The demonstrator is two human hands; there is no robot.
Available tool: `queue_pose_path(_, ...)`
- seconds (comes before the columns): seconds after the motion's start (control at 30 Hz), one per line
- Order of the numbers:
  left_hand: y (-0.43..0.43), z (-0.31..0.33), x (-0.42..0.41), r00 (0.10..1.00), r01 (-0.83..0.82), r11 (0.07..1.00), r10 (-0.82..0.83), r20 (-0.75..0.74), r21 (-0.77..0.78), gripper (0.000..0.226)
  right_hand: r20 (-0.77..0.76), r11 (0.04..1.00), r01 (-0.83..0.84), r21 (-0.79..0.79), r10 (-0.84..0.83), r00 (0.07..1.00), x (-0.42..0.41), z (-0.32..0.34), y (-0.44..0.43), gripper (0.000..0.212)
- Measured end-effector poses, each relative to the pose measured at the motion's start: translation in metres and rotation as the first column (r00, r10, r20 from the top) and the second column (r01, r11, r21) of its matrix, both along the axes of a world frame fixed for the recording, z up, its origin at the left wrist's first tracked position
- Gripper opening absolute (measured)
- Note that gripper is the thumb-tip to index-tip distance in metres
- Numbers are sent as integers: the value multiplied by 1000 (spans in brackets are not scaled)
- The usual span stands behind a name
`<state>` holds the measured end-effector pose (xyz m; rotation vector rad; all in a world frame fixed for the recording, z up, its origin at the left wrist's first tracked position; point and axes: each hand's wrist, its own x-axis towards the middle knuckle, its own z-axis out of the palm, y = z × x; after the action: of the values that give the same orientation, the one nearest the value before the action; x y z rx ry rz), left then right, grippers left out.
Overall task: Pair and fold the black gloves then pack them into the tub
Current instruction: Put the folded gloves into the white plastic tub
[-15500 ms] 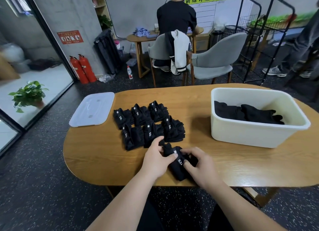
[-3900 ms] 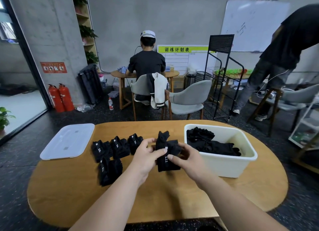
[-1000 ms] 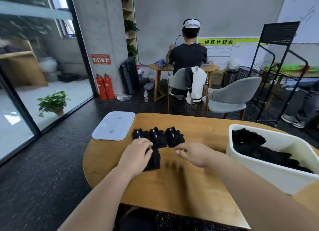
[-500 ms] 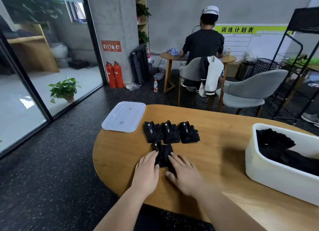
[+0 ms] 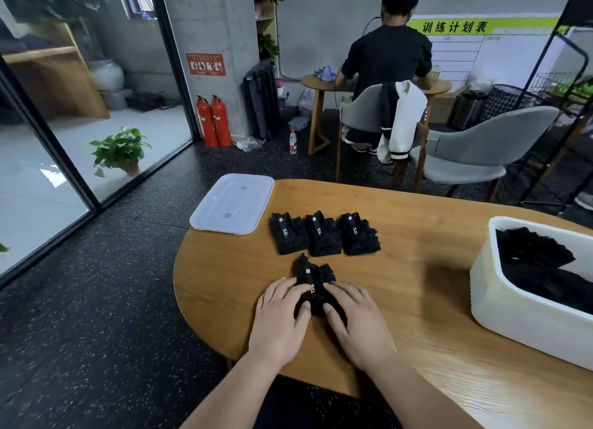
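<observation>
A folded pair of black gloves [image 5: 313,277] lies near the front edge of the wooden table [image 5: 417,303]. My left hand [image 5: 280,316] rests on its left side and my right hand [image 5: 356,319] on its right side. Fingers of both hands lie fairly straight over the fabric, thumbs near its middle. Just behind, three more folded black pairs [image 5: 322,234] sit in a row. The white tub [image 5: 487,287] stands at the right with several black gloves [image 5: 539,265] inside.
The tub's translucent lid [image 5: 232,204] lies at the table's far left, overhanging the edge. Behind the table stand grey chairs [image 5: 475,152] and a person sits with their back to me at a small table. A black wire rack [image 5: 564,85] is at the right.
Both hands have moved inward from flat beside the front pair onto it. Earlier pairs from the table went into the tub; only three remain in the row.
</observation>
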<state>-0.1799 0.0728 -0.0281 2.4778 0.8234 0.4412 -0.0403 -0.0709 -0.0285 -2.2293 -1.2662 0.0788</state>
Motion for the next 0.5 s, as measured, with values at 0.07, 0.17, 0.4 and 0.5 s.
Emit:
queue_pose_path(0.07,0,1,0,999,8,1000,-7,32,-25,36,-40,999,28,41,-26,999,1,0,-1,48)
queue_pose_path(0.17,1,6,0,998,17,998,-14,61,-56,29,-121,990,74,117,-60,991,3,1,-4,45)
queue_pose_path(0.4,-3,24,19,989,-34,958,74,132,-286,12,-199,971,159,179,-123,972,8,0,-4,18)
queue_pose_path(0.5,-9,36,30,967,-140,887,218,132,-441,18,-264,967,175,185,-123,957,8,2,-7,21)
